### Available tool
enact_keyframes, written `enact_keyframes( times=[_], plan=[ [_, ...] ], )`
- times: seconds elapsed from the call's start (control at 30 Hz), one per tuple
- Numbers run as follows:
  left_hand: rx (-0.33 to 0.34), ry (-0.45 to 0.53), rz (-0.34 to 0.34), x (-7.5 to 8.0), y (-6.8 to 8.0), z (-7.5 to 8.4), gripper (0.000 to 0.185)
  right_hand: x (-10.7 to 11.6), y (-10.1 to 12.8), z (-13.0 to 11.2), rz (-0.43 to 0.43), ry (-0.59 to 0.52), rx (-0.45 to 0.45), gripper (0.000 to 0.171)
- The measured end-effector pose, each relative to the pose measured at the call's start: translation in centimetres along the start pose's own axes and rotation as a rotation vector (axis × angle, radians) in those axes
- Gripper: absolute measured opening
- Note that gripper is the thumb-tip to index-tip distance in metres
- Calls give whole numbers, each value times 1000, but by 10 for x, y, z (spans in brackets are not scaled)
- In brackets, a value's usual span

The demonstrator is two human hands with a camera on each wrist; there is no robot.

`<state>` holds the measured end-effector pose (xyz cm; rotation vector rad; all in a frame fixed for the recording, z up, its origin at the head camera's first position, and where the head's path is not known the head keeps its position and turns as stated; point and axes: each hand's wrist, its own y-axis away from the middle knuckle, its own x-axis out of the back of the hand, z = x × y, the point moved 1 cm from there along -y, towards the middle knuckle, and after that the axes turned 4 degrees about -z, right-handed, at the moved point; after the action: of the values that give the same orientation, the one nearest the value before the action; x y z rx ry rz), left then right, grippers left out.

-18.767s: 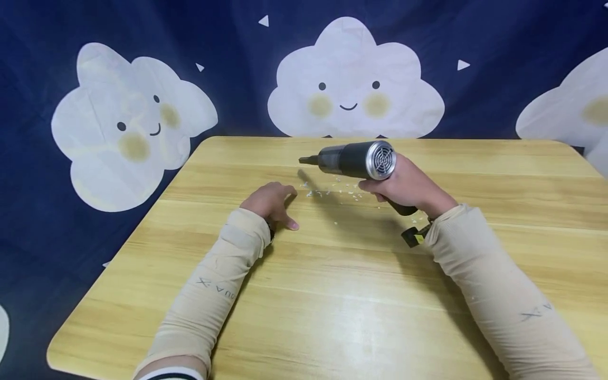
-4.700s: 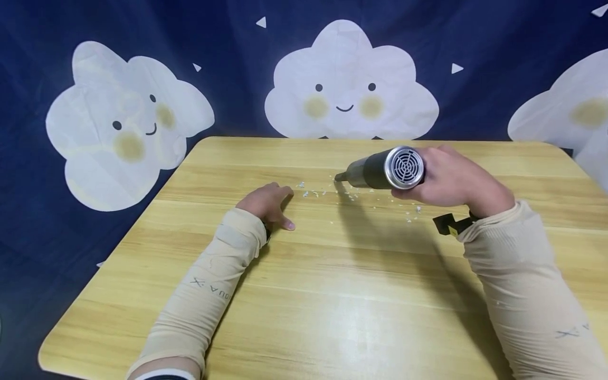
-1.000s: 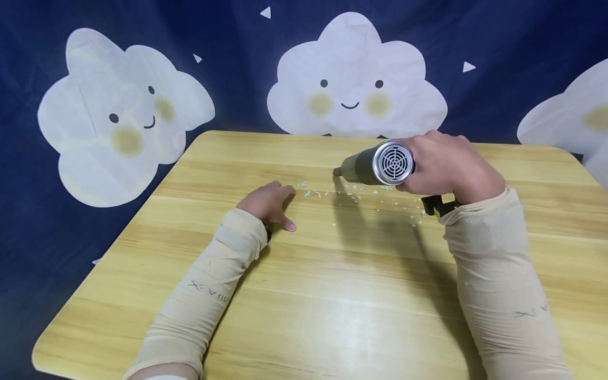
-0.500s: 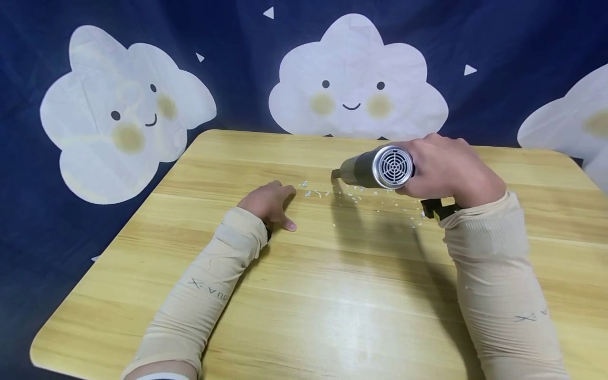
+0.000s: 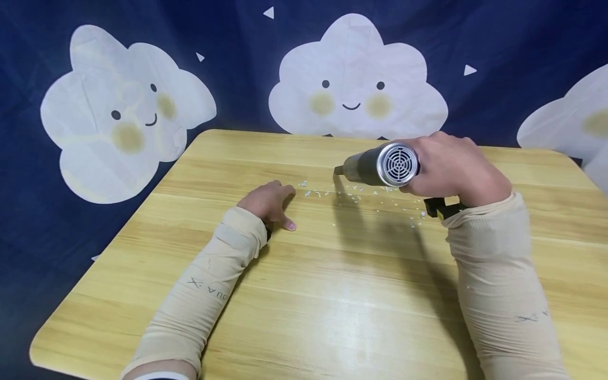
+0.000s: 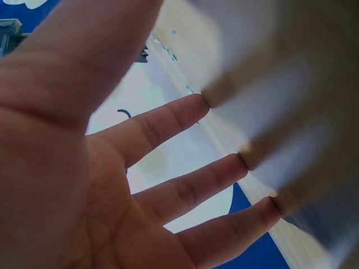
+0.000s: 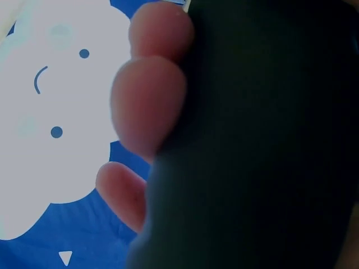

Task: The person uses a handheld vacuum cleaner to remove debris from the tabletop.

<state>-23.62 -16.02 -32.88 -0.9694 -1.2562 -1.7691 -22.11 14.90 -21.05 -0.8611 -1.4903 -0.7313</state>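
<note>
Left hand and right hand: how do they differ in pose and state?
The left hand is spread and holds nothing; the right hand curls round the handle of a handheld device.
The left hand rests on the table; the right hand is raised above it.
Both extend from beige sleeves.

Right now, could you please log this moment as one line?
right hand: grips handheld vacuum; left hand: touches table; pale scraps: scattered
</note>
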Motion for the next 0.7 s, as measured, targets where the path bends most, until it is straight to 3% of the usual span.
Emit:
enact_keyframes(
  times=[0.2, 0.7],
  plan=[
    [-6, 1, -1, 1, 0, 1, 84, 1, 1, 9, -5, -8, -27, 57],
    [0, -1, -9, 0, 0, 0, 87, 4, 7, 24, -25, -44, -51, 40]
  ],
)
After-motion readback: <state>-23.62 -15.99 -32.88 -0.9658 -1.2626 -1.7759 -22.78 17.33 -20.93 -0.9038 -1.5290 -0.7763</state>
